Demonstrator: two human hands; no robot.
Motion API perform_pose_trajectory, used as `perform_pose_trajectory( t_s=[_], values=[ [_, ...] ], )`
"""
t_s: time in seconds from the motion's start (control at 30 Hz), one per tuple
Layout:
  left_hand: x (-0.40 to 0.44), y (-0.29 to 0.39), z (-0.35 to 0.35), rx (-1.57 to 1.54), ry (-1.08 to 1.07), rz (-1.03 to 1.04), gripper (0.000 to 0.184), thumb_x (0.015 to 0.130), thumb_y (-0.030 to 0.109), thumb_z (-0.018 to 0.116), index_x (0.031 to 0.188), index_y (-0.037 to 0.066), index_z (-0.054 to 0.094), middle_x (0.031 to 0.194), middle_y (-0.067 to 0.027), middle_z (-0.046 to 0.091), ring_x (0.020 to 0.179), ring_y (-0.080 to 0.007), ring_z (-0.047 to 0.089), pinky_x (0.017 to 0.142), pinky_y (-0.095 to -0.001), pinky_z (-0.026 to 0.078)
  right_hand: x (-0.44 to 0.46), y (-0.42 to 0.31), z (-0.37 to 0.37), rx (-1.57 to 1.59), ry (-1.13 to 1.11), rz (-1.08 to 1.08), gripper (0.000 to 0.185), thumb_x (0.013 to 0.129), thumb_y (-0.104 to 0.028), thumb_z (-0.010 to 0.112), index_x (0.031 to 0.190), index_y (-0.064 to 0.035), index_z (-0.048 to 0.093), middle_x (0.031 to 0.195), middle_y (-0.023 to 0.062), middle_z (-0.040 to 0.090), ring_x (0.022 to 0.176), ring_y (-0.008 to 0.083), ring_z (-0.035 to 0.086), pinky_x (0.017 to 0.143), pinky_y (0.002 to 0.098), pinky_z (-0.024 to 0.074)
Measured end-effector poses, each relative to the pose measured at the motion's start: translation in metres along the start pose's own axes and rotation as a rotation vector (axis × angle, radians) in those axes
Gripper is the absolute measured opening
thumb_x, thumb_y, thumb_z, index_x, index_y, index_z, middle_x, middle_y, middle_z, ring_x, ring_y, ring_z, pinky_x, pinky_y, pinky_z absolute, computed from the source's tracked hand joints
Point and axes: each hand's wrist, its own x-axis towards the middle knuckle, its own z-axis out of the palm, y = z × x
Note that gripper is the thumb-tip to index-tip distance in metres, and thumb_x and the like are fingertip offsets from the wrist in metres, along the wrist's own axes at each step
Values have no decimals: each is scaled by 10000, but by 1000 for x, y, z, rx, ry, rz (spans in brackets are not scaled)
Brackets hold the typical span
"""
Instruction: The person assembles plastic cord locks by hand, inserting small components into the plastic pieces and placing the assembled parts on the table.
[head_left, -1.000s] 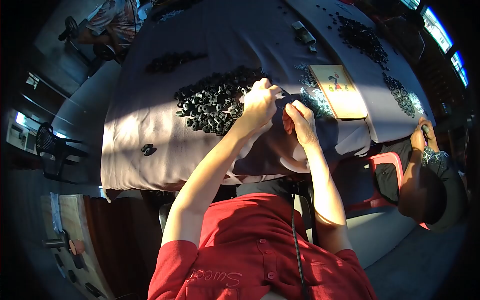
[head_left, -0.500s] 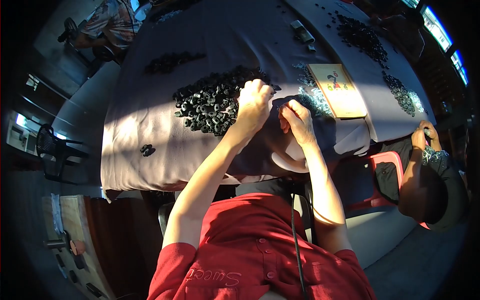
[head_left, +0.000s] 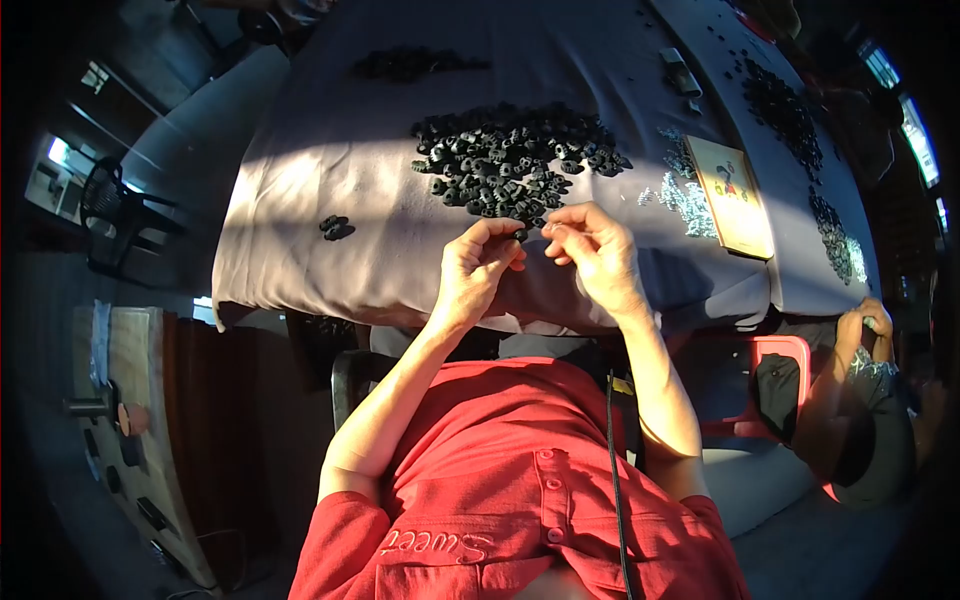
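In front of me on the cloth-covered table lies a big heap of small black ribbed parts point(head_left: 500, 160). My left hand point(head_left: 468, 275) is closed, its thumb and forefinger pinching one small black ribbed part point(head_left: 520, 235) just short of the heap's near edge. Facing it, my right hand point(head_left: 600, 258) is also in a pinch, its fingertips close to that part. Whatever sits between the right fingertips is too small to name. Small shiny silver pieces point(head_left: 690, 208) lie scattered to the right of the heap, beside a yellowish booklet point(head_left: 735, 198).
A few black parts point(head_left: 335, 227) lie apart at the left. Farther off are another dark pile point(head_left: 415, 63) and a light-coloured box-like object point(head_left: 680, 75). More black parts point(head_left: 780, 115) spread along the right. At the right edge, another person's hands point(head_left: 868, 325) hold something small.
My left hand has come back from the heap towards me with a black part in its fingers. My right hand has moved up close to it. The whole view has shifted.
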Motion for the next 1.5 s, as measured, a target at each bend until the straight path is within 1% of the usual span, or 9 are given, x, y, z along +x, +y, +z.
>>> perform_pose_trajectory(
  t_s=[0.13, 0.23, 0.37, 0.53, 0.83, 1.07, 1.2, 1.3, 1.5],
  values=[
    [-2, -1, -3, 11, -11, 26, 195, 854, -16, 549, 1047, -11, 572, 785, -51, 610, 707, -97, 583, 678, -215, 488, -3, 4, 15, -85, 2, 14, 100, 863, -72, 575, 942, -12, 586, 779, 46, 628, 658, 92, 609, 570, 222, 495],
    [-2, 0, -2, -160, 3, -22, 222, 848, -16, 559, 1069, -1, 576, 783, -40, 609, 695, -91, 576, 672, -211, 486, -4, 9, 17, -110, 7, -3, 91, 855, -68, 584, 926, -12, 588, 773, 50, 629, 650, 101, 610, 570, 222, 490],
    [-1, 4, -4, -135, -18, -115, 309, 856, 3, 552, 1164, 27, 556, 802, -31, 619, 685, -85, 564, 649, -203, 481, -6, 13, 19, -186, 34, -70, 81, 825, -47, 610, 898, -13, 597, 779, 64, 629, 646, 118, 612, 573, 227, 485],
    [0, 7, -5, -526, 93, -229, 217, 849, 64, 590, 1059, 10, 578, 847, -97, 646, 751, -166, 637, 631, -240, 516, -5, 9, 18, -219, 102, -232, 90, 773, 14, 635, 855, -15, 611, 773, 72, 620, 641, 144, 616, 558, 251, 488],
    [-1, 0, -6, -516, 94, -220, 114, 855, 68, 588, 956, 14, 580, 804, -65, 624, 694, -135, 618, 608, -256, 531, -6, 5, 28, -385, 111, -396, 128, 704, 58, 651, 804, -14, 617, 743, 81, 597, 624, 198, 617, 520, 287, 488],
    [2, -5, -10, -576, 46, -251, 107, 825, 59, 631, 912, 13, 589, 764, -59, 616, 625, -114, 573, 545, -225, 477, -7, 7, 28, -386, 82, -390, 122, 682, 77, 661, 755, -3, 604, 731, 67, 593, 609, 146, 579, 518, 252, 452],
    [-1, -2, -7, -524, 16, -273, 107, 817, 57, 640, 905, 19, 591, 739, -60, 616, 592, -121, 569, 525, -227, 465, -10, 7, 25, -249, 40, -145, 144, 690, 54, 683, 733, -14, 564, 700, 17, 559, 602, 74, 549, 519, 227, 436],
    [-5, -1, 0, -577, 8, -298, 98, 823, 67, 631, 906, 29, 594, 756, -65, 623, 584, -124, 567, 528, -238, 467, -9, 8, 22, -213, 54, -147, 163, 691, -5, 696, 742, -25, 542, 679, 59, 540, 579, 157, 549, 523, 281, 436],
    [-2, -11, -5, -730, 16, -331, 71, 847, 88, 597, 901, 47, 574, 822, -69, 619, 648, -116, 574, 599, -254, 474, 3, 0, -1, -182, 1, 20, 144, 711, -15, 685, 830, -35, 606, 721, 59, 577, 603, 141, 566, 539, 264, 447]
  ],
)
